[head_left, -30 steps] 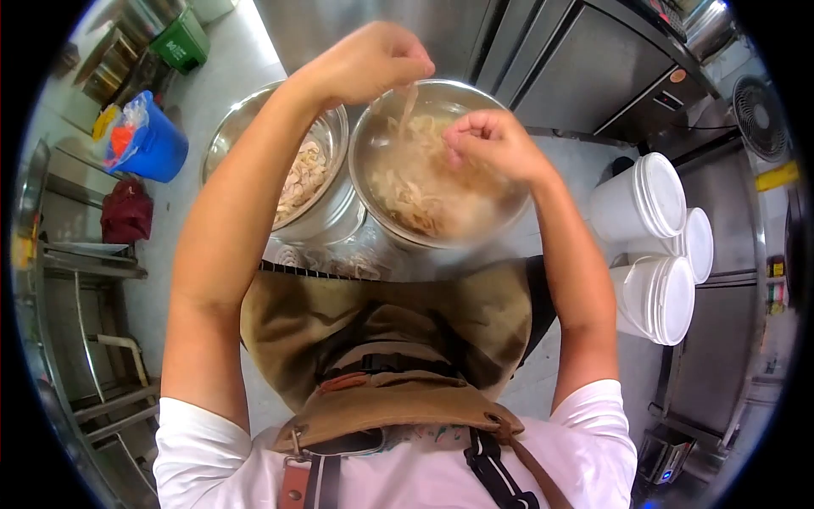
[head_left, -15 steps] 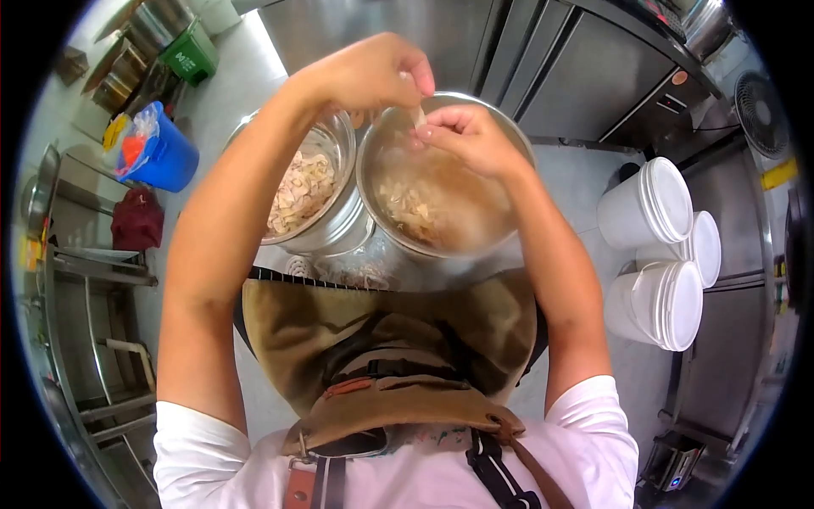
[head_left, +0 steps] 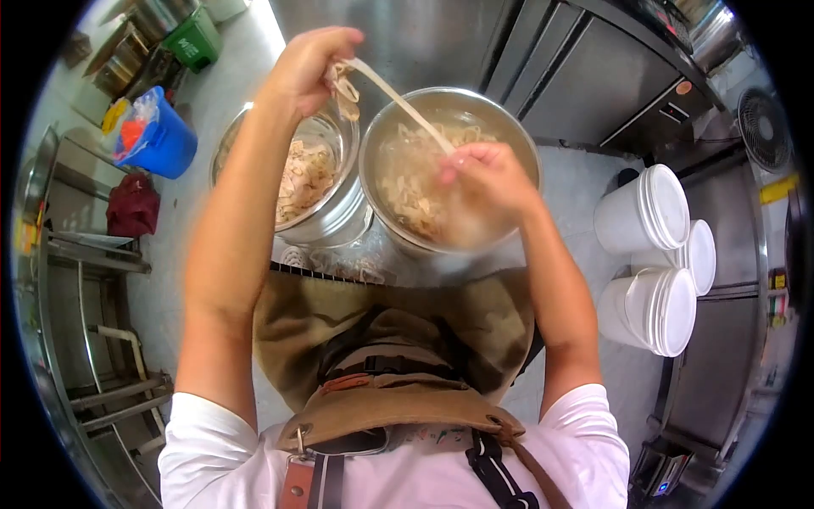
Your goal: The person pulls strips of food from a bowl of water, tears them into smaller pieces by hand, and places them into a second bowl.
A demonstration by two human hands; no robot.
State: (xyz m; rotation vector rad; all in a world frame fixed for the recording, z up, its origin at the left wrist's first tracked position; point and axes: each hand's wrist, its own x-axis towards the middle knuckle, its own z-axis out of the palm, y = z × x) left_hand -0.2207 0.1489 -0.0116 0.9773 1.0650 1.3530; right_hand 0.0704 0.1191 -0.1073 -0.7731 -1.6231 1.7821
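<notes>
A long pale ribbon-like strip [head_left: 403, 103], apparently animal intestine, is stretched between my two hands. My left hand [head_left: 312, 72] is closed around one end, above and beyond the left bowl, with a loose curled part hanging from its fingers. My right hand [head_left: 487, 174] pinches the other end over the right metal bowl [head_left: 537, 165]. Cloudy brownish water fills that bowl, with similar pale pieces [head_left: 411, 204] in it. More pale strips [head_left: 303, 180] lie in the left metal bowl [head_left: 345, 174], which my left forearm partly covers.
White lidded buckets [head_left: 646, 310] stand on the floor at right, near a fan [head_left: 761, 123]. A blue bin [head_left: 165, 140] and a green bin [head_left: 192, 41] are at left, above a metal rack [head_left: 106, 331]. Steel cabinets [head_left: 627, 81] line the far side.
My hands have moved apart: the left went up and leftward, the right down and rightward. The pale strip now stretches between them, where before both hands were close together over the right bowl.
</notes>
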